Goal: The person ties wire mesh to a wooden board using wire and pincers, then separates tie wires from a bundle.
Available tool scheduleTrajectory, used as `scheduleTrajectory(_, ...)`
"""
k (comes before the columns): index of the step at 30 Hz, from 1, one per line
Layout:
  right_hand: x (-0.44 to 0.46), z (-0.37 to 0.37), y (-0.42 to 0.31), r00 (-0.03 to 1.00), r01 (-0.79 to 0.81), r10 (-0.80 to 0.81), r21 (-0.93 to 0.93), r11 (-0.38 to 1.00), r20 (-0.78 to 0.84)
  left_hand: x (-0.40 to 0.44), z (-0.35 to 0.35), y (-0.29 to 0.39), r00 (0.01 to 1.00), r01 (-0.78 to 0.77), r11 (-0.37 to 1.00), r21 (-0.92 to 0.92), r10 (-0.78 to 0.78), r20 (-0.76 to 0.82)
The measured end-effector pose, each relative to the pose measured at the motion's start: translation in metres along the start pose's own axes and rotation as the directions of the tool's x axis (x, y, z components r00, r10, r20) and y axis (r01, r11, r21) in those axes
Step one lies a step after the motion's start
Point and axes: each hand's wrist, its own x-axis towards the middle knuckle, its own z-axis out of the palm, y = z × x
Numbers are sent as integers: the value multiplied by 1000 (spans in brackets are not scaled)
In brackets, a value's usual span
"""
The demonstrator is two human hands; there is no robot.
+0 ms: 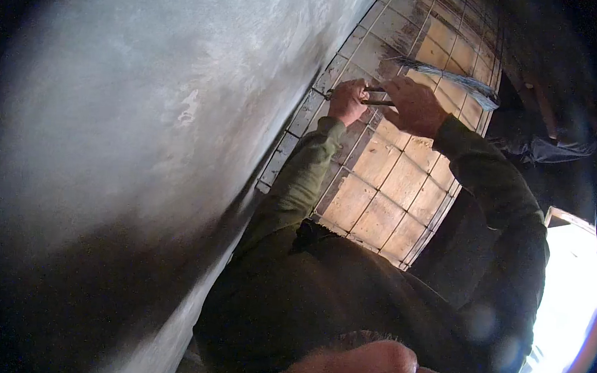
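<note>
Filling the nearest part of the view, a dark garment (354, 289) covers the wearer's body, with green sleeves running forward on both sides. Beyond it, a wire mesh (379, 190) stretches away over light wooden boards (374, 213), and a grey wall (148, 113) rises close along its left edge, hemming in the left arm. Farther up, the left hand (347, 102) is closed around dark pincers (380, 103) at the mesh's wall-side edge. The pincers' two handles point toward the right hand (415, 106), whose bent fingers are at the handle ends; how firmly they grip, I cannot tell. The tool's head is mostly hidden by the left hand. Just past the right hand, a bundle of thin wires (456, 80) lies across the mesh. Off to the right, dark cloth (556, 150) sits in shadow beyond the mesh, and a bright opening (570, 285) shows behind the right arm.
</note>
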Motion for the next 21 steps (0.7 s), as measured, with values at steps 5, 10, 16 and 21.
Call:
scheduleTrajectory(5,8,11,7,928,331,-325,4,944,-183,-5,-12,0,1000,-17,1000,-22,17,16)
scheduleTrajectory(10,13,2,9,971,130,-174,249,960,163,-10,-11,9,955,-188,982,8,185,-231)
scheduleTrajectory(16,7,52,36,990,14,-71,423,906,119,-18,6,0,968,-130,977,168,161,-191)
scheduleTrajectory(21,-10,25,-6,898,203,-228,-104,974,-376,-6,-2,-6,992,-121,992,47,120,32)
